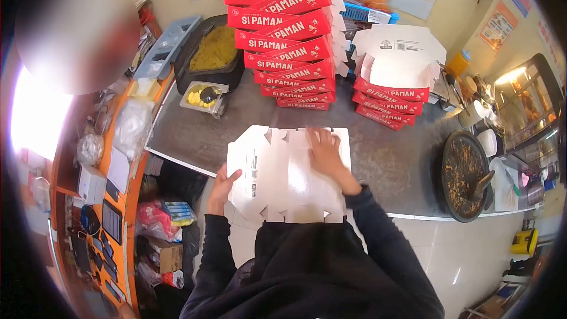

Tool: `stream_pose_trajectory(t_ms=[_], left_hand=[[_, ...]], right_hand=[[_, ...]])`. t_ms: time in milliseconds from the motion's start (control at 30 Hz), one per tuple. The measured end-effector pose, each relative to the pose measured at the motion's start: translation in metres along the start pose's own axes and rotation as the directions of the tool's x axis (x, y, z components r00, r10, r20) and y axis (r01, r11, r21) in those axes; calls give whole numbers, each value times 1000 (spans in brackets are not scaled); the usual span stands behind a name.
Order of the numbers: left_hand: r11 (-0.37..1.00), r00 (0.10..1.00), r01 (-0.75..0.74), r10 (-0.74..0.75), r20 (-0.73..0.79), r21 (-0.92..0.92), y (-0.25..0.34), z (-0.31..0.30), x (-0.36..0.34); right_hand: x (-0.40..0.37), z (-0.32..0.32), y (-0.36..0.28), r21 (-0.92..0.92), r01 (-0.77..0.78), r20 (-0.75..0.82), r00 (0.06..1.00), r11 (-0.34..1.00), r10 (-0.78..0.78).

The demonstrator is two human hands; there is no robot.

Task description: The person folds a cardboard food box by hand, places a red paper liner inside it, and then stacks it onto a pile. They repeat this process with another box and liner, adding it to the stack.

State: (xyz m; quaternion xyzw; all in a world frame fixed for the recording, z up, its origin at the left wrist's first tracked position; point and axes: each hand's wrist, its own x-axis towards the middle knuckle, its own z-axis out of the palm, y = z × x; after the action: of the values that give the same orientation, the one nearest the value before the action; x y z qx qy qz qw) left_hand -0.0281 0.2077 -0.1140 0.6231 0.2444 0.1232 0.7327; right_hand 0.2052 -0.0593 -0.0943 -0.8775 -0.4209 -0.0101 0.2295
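A flat, unfolded cardboard food box (pixel 277 171) lies white side up at the counter's near edge, against my body. Its left flap carries small black print and a square code. My left hand (pixel 221 188) grips that flap by its outer edge, thumb on top and the other fingers hidden beneath. Toward the far right part of the box, my right hand (pixel 325 152) rests on the white surface with its fingers stretched out, slightly blurred. Beyond the box stands a tall stack of folded red boxes (pixel 289 50), with a shorter stack of red boxes (pixel 393 91) to its right.
On the counter's (pixel 390 171) right side sits a dark stone mortar (pixel 463 171) with a pestle in it. A plastic tub of yellow pieces (pixel 204 98) and a dark tray of greenish-yellow food (pixel 215 50) stand at left. An orange shelf (pixel 133 201) runs along the left.
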Motion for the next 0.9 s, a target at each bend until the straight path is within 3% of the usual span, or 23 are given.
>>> stream_pose_trajectory(t_ms=[33,100,200,233,267,300,333,367,400,433,467,500,533,600,733,833,900], left_hand=[[999,1000,-9,10,13,-46,-4,-2,0],[990,999,-11,16,33,-138,-8,-6,-1],[968,999,5,6,46,-250,-24,-13,1],[984,1000,25,-22,20,-177,-26,-17,3],[993,999,48,-49,-9,-107,-30,-21,6],[997,996,73,-74,-39,-37,-31,-22,9],[934,977,15,62,-202,358,-19,-13,8],[719,923,30,247,-295,695,6,9,3],[395,843,121,443,-305,910,25,30,2],[375,809,-126,575,-123,919,37,46,12],[315,721,-361,692,48,878,47,62,25],[470,834,-434,533,145,769,45,81,43],[299,793,-504,533,297,810,75,115,41],[189,788,-534,466,403,824,65,131,63],[49,858,-496,185,480,867,36,112,100],[43,823,-552,190,535,833,43,106,105],[-6,754,-580,373,540,814,39,109,103]], right_hand=[[17,-3,9,-40,56,32,998,998,-55],[52,-18,16,-85,19,340,940,996,11],[94,-54,5,-120,74,648,761,990,22],[102,-62,-2,-120,109,724,690,987,12],[98,-64,-9,-176,193,665,746,965,-28],[92,-60,-14,-210,182,598,802,961,-21],[85,-56,-18,-243,167,526,851,955,-15],[77,-50,-20,-277,152,452,892,949,-11],[68,-35,-19,-302,165,311,948,939,-67],[63,-25,-17,-321,165,233,968,933,-91],[58,-15,-17,-336,164,156,981,928,-117],[51,-7,-17,-348,160,79,987,924,-142],[44,-2,-18,-336,145,87,989,931,-122],[30,4,-19,-314,101,90,993,944,-77],[-3,38,-29,-389,119,-242,943,913,-227],[-15,41,-35,-385,83,-262,945,919,-195],[-23,36,-44,-364,64,-324,927,929,-190]])
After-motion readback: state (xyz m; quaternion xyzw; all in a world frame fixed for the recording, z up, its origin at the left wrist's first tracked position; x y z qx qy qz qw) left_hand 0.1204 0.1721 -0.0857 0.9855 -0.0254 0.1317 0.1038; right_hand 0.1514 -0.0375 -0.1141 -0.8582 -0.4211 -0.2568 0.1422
